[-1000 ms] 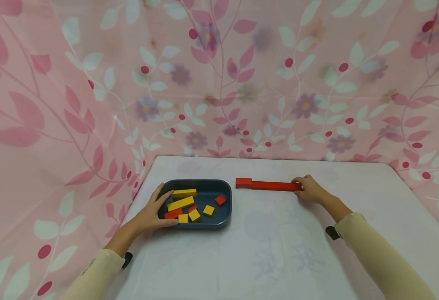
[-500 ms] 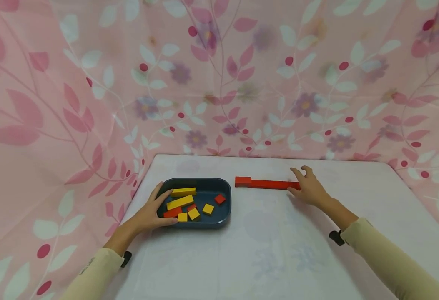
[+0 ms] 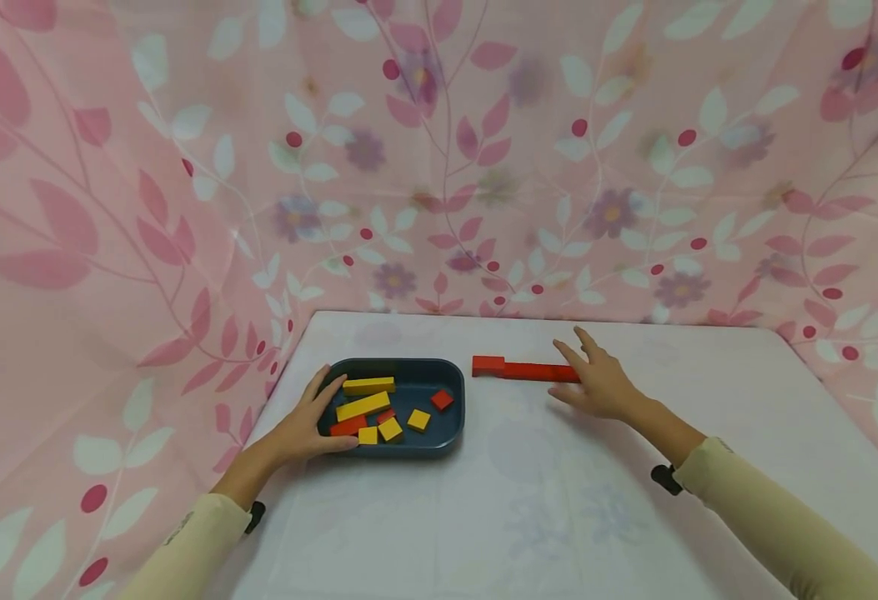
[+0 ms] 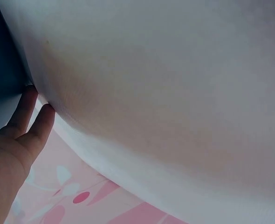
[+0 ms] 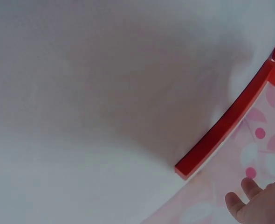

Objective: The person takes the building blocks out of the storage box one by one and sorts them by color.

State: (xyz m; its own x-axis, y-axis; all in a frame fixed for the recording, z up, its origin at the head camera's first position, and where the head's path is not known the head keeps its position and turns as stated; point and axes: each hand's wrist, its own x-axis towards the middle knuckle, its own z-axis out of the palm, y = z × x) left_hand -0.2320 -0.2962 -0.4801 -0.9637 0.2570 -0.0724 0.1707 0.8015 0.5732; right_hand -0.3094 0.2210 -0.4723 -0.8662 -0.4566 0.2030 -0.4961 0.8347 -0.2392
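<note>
My left hand (image 3: pixel 305 429) holds the left end of a dark blue tray (image 3: pixel 449 442), thumb along the front rim and fingers over the left side. Within the tray lie yellow bars (image 3: pixel 362 407), small yellow blocks (image 3: pixel 419 421) and red blocks (image 3: pixel 442 400). My right hand (image 3: pixel 599 383), fingers spread and holding nothing, is over the right end of a long red bar (image 3: pixel 536 372), hiding that end. A shorter red block (image 3: pixel 488 366) sits at the bar's left end. In the right wrist view, the whole red bar (image 5: pixel 226 119) shows, apart from the fingertips.
A white cloth (image 3: pixel 499 517) covers the table, whose back edge runs just behind the red bar. Pink floral fabric (image 3: pixel 484 167) hangs behind and to the left. Black wrist straps (image 3: pixel 665 479) show at both sleeves.
My right hand let go of the red bar's right end, spread its fingers and moved left over the bar. The left hand, tray and bar stay in place.
</note>
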